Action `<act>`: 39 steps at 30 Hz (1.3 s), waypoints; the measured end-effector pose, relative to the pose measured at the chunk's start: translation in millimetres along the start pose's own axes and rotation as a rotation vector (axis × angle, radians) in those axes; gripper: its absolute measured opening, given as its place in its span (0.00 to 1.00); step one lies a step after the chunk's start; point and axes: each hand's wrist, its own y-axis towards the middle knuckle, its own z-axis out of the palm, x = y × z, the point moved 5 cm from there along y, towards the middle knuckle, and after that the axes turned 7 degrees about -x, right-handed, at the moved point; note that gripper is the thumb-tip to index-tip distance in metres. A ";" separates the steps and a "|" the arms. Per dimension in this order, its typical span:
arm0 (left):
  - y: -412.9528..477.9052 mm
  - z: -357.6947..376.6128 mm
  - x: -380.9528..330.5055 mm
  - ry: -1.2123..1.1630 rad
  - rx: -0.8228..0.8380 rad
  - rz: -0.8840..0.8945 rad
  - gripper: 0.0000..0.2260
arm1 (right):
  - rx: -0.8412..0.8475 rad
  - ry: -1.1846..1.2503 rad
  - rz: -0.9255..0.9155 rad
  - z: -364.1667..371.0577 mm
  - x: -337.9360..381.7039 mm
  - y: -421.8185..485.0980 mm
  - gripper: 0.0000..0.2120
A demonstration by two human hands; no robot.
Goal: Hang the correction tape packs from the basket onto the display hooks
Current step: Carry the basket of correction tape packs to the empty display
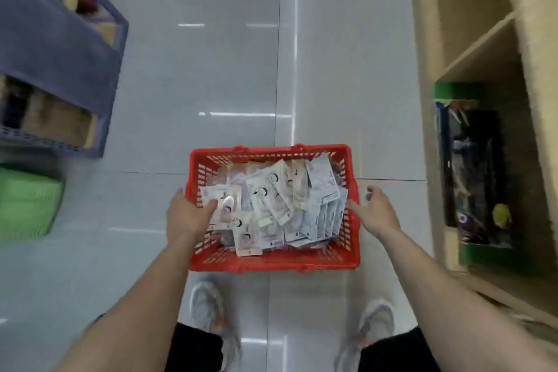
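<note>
Red basket (pixel 273 264) sits on the tiled floor (pixel 211 69), just ahead of the person's shoes (pixel 208 305). It holds a loose heap of correction tape packs (pixel 280 205). Left hand (pixel 187 216) reaches in at the left wall, fingers curled around one pack (pixel 211 193). Right hand (pixel 376 211) hovers at the right rim, fingers relaxed, holding nothing. Wooden shelf (pixel 483 54) stands on the right.

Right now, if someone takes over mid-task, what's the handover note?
Left hand: at the left rim of the red basket, thumb among the packs; grip unclear because of blur.
Right hand: open at the right rim, holding nothing.
Packs: piled loose in the basket, which sits on the floor.
Done: nothing visibly hung; hooks out of view.
Left: pick up the packs and hang them all.
</note>
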 end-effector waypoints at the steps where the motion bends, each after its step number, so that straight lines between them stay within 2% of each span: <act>1: 9.7 10.1 10.2 -0.010 -0.018 -0.043 0.31 | -0.017 0.029 0.006 12.6 -5.9 8.5 0.38; 3: 29.2 29.9 32.4 -0.044 -0.008 -0.120 0.35 | -0.018 0.106 0.018 33.8 -15.4 19.9 0.29; 6: 44.6 50.9 58.9 -0.085 0.067 -0.176 0.26 | -0.045 0.177 0.013 59.5 -31.5 25.0 0.16; 11: 58.3 59.2 84.5 -0.115 0.089 -0.150 0.17 | -0.128 0.161 -0.007 73.6 -41.2 25.2 0.12; 15: 46.1 34.4 69.0 -0.114 0.087 -0.126 0.14 | -0.197 0.176 0.051 45.5 -28.6 5.2 0.10; 21: -2.3 -83.5 5.7 -0.116 0.087 -0.098 0.12 | -0.221 0.200 0.068 -62.3 31.8 -81.5 0.05; 31: -70.8 -400.3 -160.6 -0.101 0.069 0.046 0.15 | -0.314 0.212 0.089 -312.9 233.1 -265.9 0.10; 35: -62.5 -479.7 -237.6 -0.118 0.031 0.159 0.12 | -0.371 0.234 0.058 -373.2 297.1 -279.9 0.10; 39: -32.4 -507.2 -310.3 -0.142 -0.003 0.209 0.11 | -0.413 0.278 0.031 -413.4 348.6 -246.6 0.11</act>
